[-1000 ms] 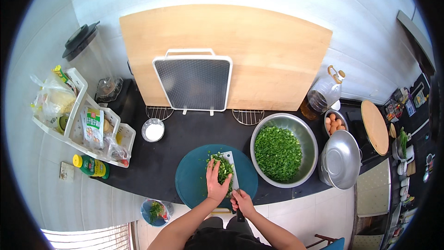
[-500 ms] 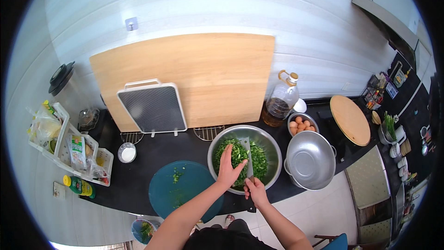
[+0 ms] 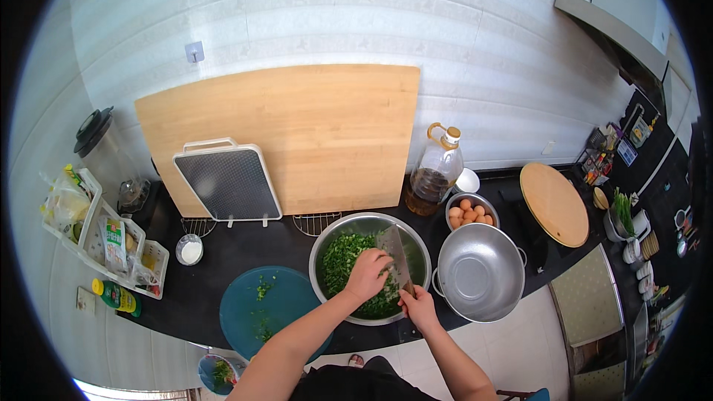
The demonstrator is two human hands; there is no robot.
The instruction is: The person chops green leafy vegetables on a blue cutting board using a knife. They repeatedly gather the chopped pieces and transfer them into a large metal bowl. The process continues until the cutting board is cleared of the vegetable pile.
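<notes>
A wide steel bowl [image 3: 319,287] stands at the counter's front edge with finely chopped greens [image 3: 343,258] inside. Tilted over its right half is a cleaver [image 3: 398,254], a few green bits on its blade. My right hand [image 3: 420,309] is wrapped round the cleaver's handle at the near rim. Above the greens, my left hand [image 3: 367,275] has its fingers bent and drawn together against the left face of the blade; whether they pinch anything is hidden. Left of the bowl lies a round teal cutting board [image 3: 241,310] with scattered green scraps.
An empty metal pot [image 3: 481,273] stands close right of the bowl, below a bowl of eggs [image 3: 469,212]. Behind are an oil jug [image 3: 434,174] and a large wooden board [image 3: 334,134]. A small cup of white powder [image 3: 191,250] and white baskets [image 3: 111,234] are left.
My left fingers, spread out before, are now bent in against the blade. The cleaver has tilted, its tip leaning left. The whole view has shifted slightly.
</notes>
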